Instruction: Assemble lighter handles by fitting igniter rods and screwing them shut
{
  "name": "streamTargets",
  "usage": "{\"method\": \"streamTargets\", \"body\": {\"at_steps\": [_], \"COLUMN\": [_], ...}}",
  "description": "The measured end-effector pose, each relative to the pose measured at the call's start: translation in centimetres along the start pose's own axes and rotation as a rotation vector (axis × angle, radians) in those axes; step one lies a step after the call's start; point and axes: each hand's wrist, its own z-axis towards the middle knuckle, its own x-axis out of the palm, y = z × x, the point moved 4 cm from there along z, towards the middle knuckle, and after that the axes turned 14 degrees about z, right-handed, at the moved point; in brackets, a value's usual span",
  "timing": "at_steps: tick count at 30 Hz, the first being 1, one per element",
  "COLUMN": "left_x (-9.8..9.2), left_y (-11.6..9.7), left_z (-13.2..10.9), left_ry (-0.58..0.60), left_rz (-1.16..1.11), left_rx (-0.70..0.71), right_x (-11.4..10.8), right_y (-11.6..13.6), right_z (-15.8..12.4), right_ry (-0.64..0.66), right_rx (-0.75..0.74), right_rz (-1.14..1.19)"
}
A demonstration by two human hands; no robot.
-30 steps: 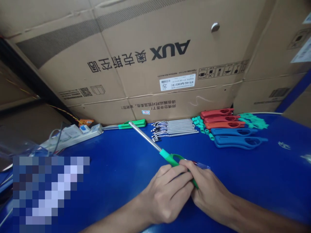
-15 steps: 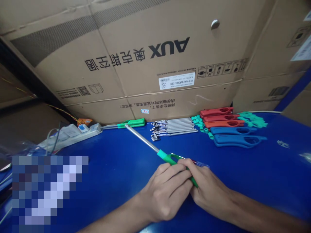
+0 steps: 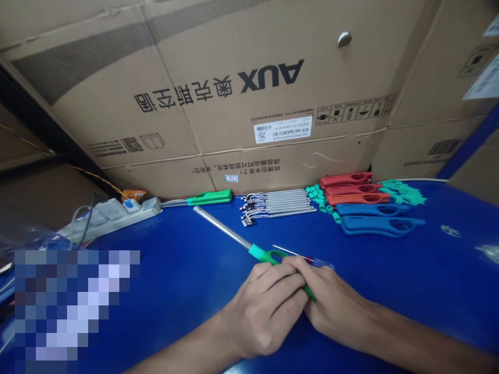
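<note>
Both my hands hold one long lighter with a green handle (image 3: 268,255) and a metal tube (image 3: 222,226) that points up and left over the blue table (image 3: 187,270). My left hand (image 3: 265,306) is closed over the handle from the left. From the right, my right hand (image 3: 331,304) pinches the same handle. Beside my right fingertips a thin clear part with a red bit (image 3: 312,259) lies on the table or is held; I cannot tell which.
At the back lie a finished green lighter (image 3: 206,198), a row of metal tubes with wires (image 3: 276,204), red handle shells (image 3: 351,188), blue handle shells (image 3: 378,218) and small green parts (image 3: 403,191). A power strip (image 3: 117,212) sits at the left. Cardboard boxes (image 3: 249,93) wall the rear.
The lighter's tube tip has dropped and swung slightly left, nearer the table. Both hands stay closed on the handle in nearly the same place.
</note>
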Motion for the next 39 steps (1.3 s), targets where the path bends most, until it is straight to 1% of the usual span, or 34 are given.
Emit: {"method": "streamTargets", "body": {"at_steps": [6, 11, 17, 23, 28, 33, 36, 39], "left_x": [-0.3, -0.4, -0.3, 0.2, -0.1, -0.3, -0.1, 0.2], "left_y": [0.1, -0.1, 0.0, 0.0, 0.1, 0.0, 0.2, 0.9], "left_z": [0.4, 0.4, 0.4, -0.2, 0.1, 0.3, 0.2, 0.0], "left_ry": [0.056, 0.029, 0.054, 0.032, 0.057, 0.066, 0.095, 0.122], "left_rz": [0.005, -0.011, -0.015, -0.059, -0.041, -0.038, -0.008, 0.052], "left_rx": [-0.010, 0.006, -0.015, -0.040, -0.037, -0.035, -0.045, -0.058], "right_x": [-0.1, 0.0, -0.1, 0.0, -0.1, 0.0, -0.3, -1.0], "right_y": [0.0, -0.1, -0.2, -0.2, 0.0, -0.1, 0.0, 0.0], "right_z": [0.1, 0.0, 0.0, 0.1, 0.1, 0.1, 0.1, 0.2], "right_ry": [0.002, 0.023, -0.014, -0.011, -0.019, 0.012, -0.010, -0.025], "right_rx": [-0.021, -0.024, -0.050, -0.035, -0.049, -0.032, -0.019, 0.039], "right_rz": [0.002, 0.011, -0.001, -0.021, -0.015, 0.001, 0.001, 0.060]}}
